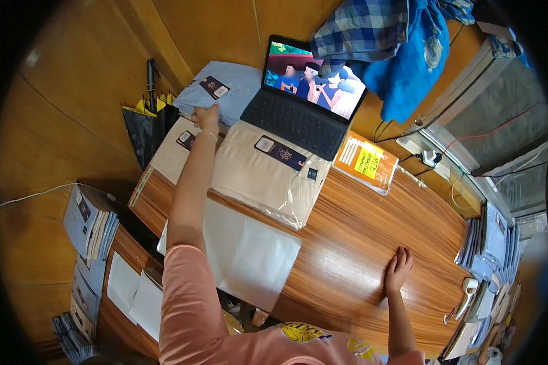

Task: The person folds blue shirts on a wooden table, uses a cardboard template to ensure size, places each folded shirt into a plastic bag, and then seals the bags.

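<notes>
L hand (206, 118) is at approx 11 o'clock from centre, arm stretched out, fingers curled at the near edge of the lt-blue garment pack (236, 100), also at 11. Can't tell if it's pinching the film or just touching. R hand (399, 269) lies at 4 o'clock on the wood table (359, 237), fingers loosely spread, nothing in it.

Big beige pack (249, 176) sits abt centre, w/ a smaller beige pack (172, 159) at 10, across the L forearm. Laptop (295, 121) at 1, right beside the blue pack; clear plastic sheet (249, 249) at 7.

Step in hand, prob: getting hold of the blue pack. Next move, IMO, calls for a firm grip on slick film, kept clear of the laptop; R hand's free to help w/ the far corner.
</notes>
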A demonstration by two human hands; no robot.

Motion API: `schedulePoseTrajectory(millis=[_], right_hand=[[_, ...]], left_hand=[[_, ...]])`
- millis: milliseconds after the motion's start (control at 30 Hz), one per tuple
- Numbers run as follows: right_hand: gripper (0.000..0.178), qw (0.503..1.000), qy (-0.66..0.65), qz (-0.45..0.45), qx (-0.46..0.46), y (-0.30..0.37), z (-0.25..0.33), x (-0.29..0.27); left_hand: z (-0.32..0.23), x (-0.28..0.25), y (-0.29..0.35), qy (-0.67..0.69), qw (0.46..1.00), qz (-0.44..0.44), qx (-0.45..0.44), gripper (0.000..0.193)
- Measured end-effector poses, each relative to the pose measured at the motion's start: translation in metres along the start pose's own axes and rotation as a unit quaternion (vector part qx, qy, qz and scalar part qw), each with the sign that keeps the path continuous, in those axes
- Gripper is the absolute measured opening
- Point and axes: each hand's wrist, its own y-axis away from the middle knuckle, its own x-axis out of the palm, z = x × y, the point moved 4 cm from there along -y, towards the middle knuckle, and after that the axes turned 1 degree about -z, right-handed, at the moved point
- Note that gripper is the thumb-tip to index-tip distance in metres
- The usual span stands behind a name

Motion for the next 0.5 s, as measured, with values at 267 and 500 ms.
schedulePoseTrajectory(millis=[267, 500], right_hand=[[0.032, 0.999, 0.031, -0.019, -0.001, 0.007, -0.012, 0.0], [0.032, 0.999, 0.012, -0.045, -0.017, 0.005, -0.011, -0.003]], left_hand=[[-0.17, -0.087, 0.252, 0.443, 0.861, 0.14, 0.208, 0.032], [-0.264, -0.189, 0.52, 0.546, 0.441, 0.593, 0.394, 0.026]])
